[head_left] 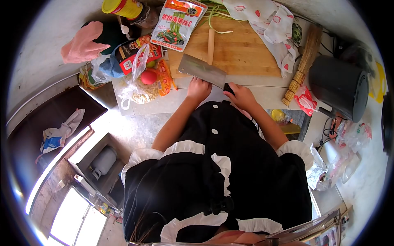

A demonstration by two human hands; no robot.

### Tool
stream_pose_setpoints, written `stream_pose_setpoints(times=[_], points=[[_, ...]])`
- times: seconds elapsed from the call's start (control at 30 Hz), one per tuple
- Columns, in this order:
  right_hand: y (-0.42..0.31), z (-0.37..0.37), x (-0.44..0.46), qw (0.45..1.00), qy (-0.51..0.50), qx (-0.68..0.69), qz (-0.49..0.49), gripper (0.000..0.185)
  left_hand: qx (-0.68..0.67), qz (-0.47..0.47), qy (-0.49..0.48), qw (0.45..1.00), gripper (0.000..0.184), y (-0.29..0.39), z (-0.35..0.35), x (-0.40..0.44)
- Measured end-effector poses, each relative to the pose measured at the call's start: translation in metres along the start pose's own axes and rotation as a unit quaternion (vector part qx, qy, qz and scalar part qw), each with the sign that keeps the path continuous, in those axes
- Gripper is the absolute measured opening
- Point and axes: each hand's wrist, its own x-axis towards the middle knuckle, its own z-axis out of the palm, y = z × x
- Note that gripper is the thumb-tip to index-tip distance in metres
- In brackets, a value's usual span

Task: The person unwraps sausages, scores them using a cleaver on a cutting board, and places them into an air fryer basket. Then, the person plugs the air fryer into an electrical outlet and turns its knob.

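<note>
A cleaver (pixel 202 71) lies across the front edge of the wooden cutting board (pixel 246 53), its wide blade pointing left. My right hand (pixel 241 97) is closed around its black handle. Under the lower edge of the blade is my left hand (pixel 199 89), fingers curled near or against the metal; their tips are partly hidden. A wooden rod (pixel 211 46) rests on the board just behind the blade. Green stalks (pixel 213 13) lie at the board's back edge, beside a printed food packet (pixel 176 25).
Left of the board are a red round item (pixel 148 76) in plastic bags, a pink cloth (pixel 85 42) and a yellow-lidded jar (pixel 122 8). To the right are a patterned cloth (pixel 269 24), a straw bundle (pixel 303 65) and a black pot (pixel 337 88).
</note>
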Motion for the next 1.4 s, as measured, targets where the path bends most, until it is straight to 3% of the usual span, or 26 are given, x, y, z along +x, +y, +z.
stream_pose_setpoints(times=[0.2,0.3,0.4,0.43,0.5,0.6,0.7,0.8,0.9,1.0,1.1,1.2,1.4], points=[[0.001,-0.004,-0.003,1.000,-0.015,0.008,0.004,0.037,0.003,0.009,-0.016,1.000,0.022,0.000,0.000,0.000],[-0.004,-0.009,-0.012,0.999,-0.017,0.027,-0.013,0.037,-0.057,-0.048,-0.079,0.994,0.026,0.005,-0.008,0.002],[-0.005,-0.007,-0.025,0.999,-0.006,0.032,-0.027,0.037,-0.024,-0.059,-0.013,0.998,0.032,0.009,-0.009,0.010],[-0.004,-0.005,-0.030,0.999,-0.002,0.030,-0.029,0.037,-0.028,-0.059,-0.035,0.997,0.034,0.006,-0.007,0.009],[-0.003,-0.004,-0.041,0.998,0.043,0.040,-0.007,0.038,-0.036,-0.059,-0.079,0.994,0.038,-0.003,-0.004,0.010],[0.006,-0.002,-0.060,0.992,0.120,0.018,0.040,0.038,-0.074,-0.102,-0.022,0.992,0.038,-0.001,-0.009,0.020],[0.023,-0.003,-0.071,0.978,0.191,-0.017,0.082,0.036,-0.115,-0.235,-0.018,0.965,0.035,0.010,-0.022,0.059],[0.038,-0.006,-0.079,0.967,0.223,-0.032,0.118,0.035,-0.060,-0.266,-0.014,0.962,0.031,0.010,-0.016,0.093],[0.049,-0.008,-0.083,0.959,0.248,-0.051,0.128,0.035,-0.057,-0.238,-0.031,0.969,0.035,-0.002,-0.006,0.114],[0.053,-0.010,-0.084,0.954,0.260,-0.070,0.133,0.035,-0.133,-0.330,-0.089,0.930,0.043,-0.012,-0.003,0.126],[0.056,-0.009,-0.083,0.952,0.262,-0.074,0.138,0.034,-0.282,-0.344,-0.133,0.886,0.047,-0.022,-0.015,0.124],[0.060,-0.003,-0.080,0.952,0.261,-0.081,0.140,0.034,-0.484,-0.325,-0.116,0.804,0.045,-0.019,-0.030,0.112],[0.056,0.002,-0.062,0.954,0.248,-0.090,0.142,0.034,-0.666,-0.300,-0.091,0.677,0.038,0.006,-0.072,0.096]])
